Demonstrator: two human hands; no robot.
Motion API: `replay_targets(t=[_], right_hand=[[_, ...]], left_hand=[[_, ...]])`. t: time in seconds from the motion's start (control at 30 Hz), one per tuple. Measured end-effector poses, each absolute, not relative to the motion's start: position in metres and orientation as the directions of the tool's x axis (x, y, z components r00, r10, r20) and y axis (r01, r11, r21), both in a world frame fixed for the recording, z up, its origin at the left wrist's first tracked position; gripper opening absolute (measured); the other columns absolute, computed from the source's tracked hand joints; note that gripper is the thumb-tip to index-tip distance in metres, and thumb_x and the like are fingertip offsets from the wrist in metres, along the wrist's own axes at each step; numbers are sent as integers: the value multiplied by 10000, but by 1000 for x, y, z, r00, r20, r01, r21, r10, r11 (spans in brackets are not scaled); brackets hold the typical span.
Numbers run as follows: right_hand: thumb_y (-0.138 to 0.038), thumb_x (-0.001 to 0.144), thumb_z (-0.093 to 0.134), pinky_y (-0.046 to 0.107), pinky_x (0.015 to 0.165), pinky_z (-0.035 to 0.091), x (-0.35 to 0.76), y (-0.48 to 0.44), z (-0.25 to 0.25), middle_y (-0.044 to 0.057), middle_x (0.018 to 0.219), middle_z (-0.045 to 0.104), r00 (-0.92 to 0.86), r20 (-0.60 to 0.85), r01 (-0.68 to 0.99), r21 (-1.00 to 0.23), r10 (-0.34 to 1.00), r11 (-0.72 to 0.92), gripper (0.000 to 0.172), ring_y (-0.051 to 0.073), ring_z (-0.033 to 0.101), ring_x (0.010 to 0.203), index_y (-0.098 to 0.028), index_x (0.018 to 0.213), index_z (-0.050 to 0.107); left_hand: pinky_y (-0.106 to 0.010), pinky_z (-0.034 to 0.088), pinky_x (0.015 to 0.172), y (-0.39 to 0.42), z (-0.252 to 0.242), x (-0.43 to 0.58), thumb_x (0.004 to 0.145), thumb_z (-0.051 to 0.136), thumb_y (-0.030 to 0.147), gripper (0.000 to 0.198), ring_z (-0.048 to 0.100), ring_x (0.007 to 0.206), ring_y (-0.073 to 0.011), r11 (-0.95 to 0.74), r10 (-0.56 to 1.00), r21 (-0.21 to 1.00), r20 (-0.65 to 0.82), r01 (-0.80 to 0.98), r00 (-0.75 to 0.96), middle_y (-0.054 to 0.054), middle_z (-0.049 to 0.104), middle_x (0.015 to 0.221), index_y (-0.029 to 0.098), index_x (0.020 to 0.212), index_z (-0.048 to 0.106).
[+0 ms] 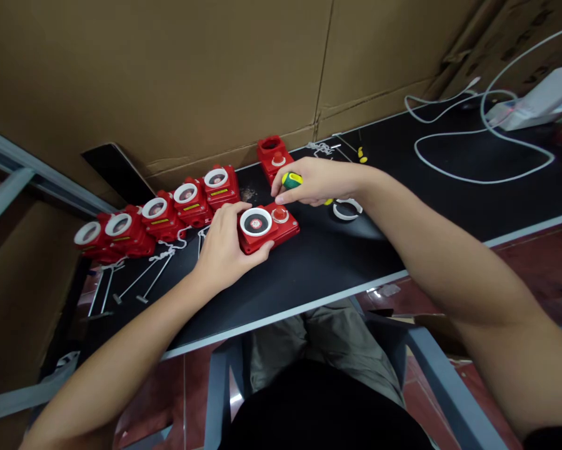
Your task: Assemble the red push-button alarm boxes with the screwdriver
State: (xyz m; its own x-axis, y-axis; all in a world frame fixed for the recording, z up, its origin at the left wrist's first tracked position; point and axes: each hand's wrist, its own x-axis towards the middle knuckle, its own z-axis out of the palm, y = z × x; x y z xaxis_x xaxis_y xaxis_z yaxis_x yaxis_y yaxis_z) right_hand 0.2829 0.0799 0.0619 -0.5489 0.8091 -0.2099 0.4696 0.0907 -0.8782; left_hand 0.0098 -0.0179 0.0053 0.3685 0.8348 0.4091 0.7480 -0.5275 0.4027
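Observation:
A red box-shaped device [286,232] lies on the black table in front of me. On its face are a white ring round a dark disc and, to the right, a small red dome. My left hand [224,240] grips the device's left end, thumb along the near edge and fingers over the far side. Above its right end, my right hand [309,178] is closed round the green and yellow handle of a screwdriver [292,180]. The screwdriver's shaft and tip cannot be made out. Just behind that hand stands another red device [272,150], with a dark round opening instead of a white ring.
Several similar red devices [189,199] form a row at the left, with white cords and thin metal T-shaped rods [155,279] before them. A loose white ring [347,210] lies right of my work. White cables [487,132] loop at the right; cardboard [205,75] stands behind.

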Motion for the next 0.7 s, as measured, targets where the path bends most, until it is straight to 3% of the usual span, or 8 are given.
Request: replay_targets(t=[0.37,0.7], right_hand=[[-166,1039,842,219,469,301,270,82,51,-52,602,566,-498,-303,520,-854,813,0,104,65,445,486,-180,1013,742],[-174,920,948,192,502,325,275,89,48,11,721,651,-517,-374,468,-876,770,-112,149,78,545,635,-164,913,799]], left_hand=[[-600,625,1186,-16,9,9,983,825,465,543,742,1337,-406,-548,834,426,345,720,430,-161,736,1439,245,1414,578],[-543,620,1183,-15,11,7,996,833,425,537,730,1327,-379,-551,834,486,297,678,465,-153,714,1411,207,1423,592]])
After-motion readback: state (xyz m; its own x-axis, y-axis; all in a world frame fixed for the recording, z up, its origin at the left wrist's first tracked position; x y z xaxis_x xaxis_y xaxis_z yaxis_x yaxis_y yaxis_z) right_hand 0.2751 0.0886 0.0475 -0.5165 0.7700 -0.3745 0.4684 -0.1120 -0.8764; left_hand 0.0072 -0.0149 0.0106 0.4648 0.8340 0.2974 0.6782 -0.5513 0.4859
